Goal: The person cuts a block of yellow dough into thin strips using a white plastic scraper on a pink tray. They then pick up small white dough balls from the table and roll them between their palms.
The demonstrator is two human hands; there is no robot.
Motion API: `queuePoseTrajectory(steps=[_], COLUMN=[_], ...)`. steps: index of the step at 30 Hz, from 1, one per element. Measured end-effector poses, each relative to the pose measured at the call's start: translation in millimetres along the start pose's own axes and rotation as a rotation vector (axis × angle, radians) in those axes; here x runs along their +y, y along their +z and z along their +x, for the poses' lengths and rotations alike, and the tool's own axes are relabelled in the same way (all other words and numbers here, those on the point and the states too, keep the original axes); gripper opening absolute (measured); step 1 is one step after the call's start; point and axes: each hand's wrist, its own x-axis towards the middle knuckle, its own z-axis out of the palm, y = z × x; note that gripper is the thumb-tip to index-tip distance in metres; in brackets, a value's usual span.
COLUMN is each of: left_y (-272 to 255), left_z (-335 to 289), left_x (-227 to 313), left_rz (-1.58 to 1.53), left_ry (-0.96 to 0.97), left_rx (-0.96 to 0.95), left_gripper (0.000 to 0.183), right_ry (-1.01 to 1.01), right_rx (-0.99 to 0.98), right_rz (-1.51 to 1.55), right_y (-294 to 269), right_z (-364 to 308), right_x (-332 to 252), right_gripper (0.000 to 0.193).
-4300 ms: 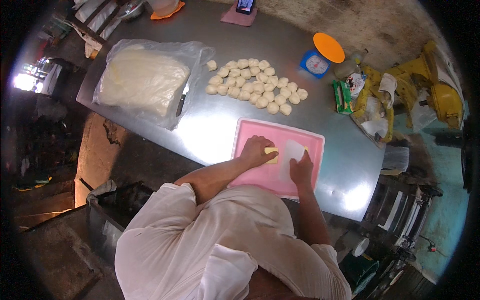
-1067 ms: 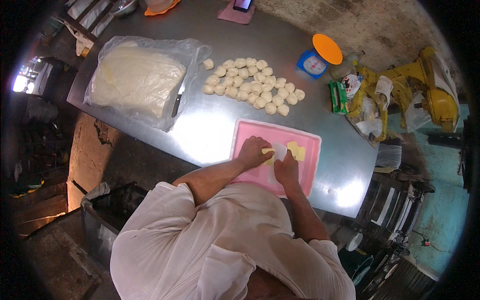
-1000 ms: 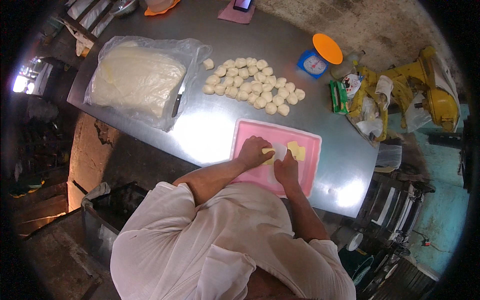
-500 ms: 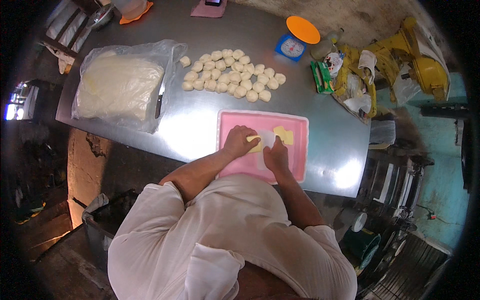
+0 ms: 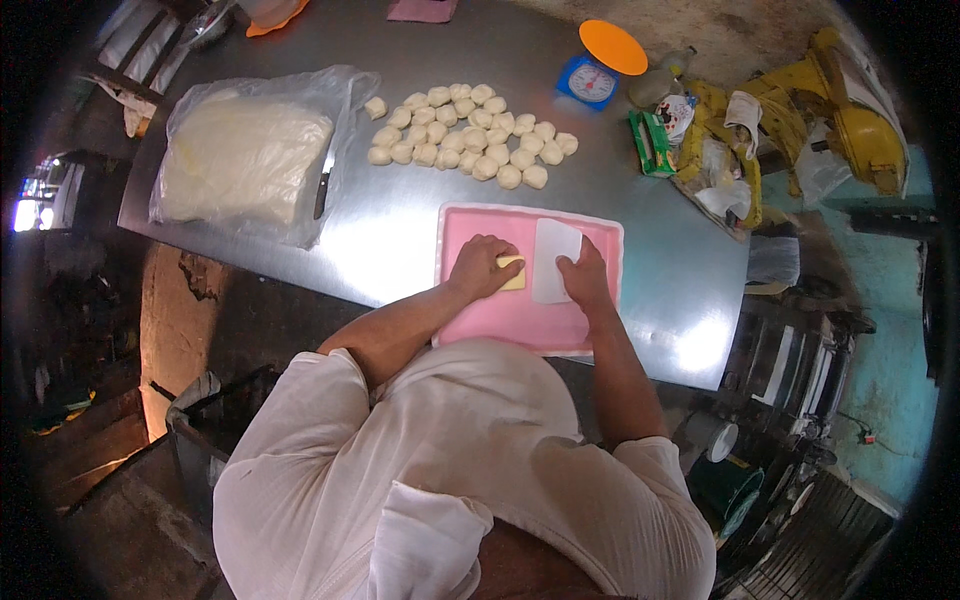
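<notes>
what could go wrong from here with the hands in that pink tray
The left hand grips the small yellow rectangular block right beside the flat white sheet-like scraper in the right hand, so a stray stroke might catch its fingertips. 
The block could also slide if the smooth-looking pink rectangular tray is slippery. 
The round pale dough balls sit uncovered, many close together, so they might dry or stick.

Pale yellow block (image 5: 513, 280): left end hidden under fingers of left hand (image 5: 482, 268). Flat white sheet (image 5: 552, 262): right edge partly covered by right hand (image 5: 588, 274). Rectangular pink tray with white rim (image 5: 560, 328): near side partly behind white cloth shirt (image 5: 490, 400). Pink cloth (image 5: 422, 10): cut off by upper edge. Blue scale with round orange pan (image 5: 588, 82): dial marks too small.
</notes>
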Motion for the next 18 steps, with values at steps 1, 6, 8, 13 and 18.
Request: queuePoseTrajectory(steps=[1,6,8,13,18], left_y=[-1,0,-1,2,-7], left_z=[0,2,2,2,2], left_x=[1,3,2,1,9], left_rz=[-0.008,-0.005,-0.002,0.017,0.016], left_ry=[-0.001,-0.038,-0.035,-0.054,-0.073], left_rx=[-0.003,-0.03,-0.011,-0.018,-0.031], left_gripper=[0.034,0.033,0.034,0.034,0.034], right_ry=[0.017,0.02,0.054,0.14,0.511], right_rx=[-0.02,-0.091,-0.102,0.024,0.22], right_rz=[0.002,0.185,0.261,0.7,1.203], right_y=[-2,-2,-8,-58,-120], right_z=[2,11,12,-2,-63], right_x=[2,28,23,5,-1], right_gripper=[0.048,0.049,0.049,0.046,0.03])
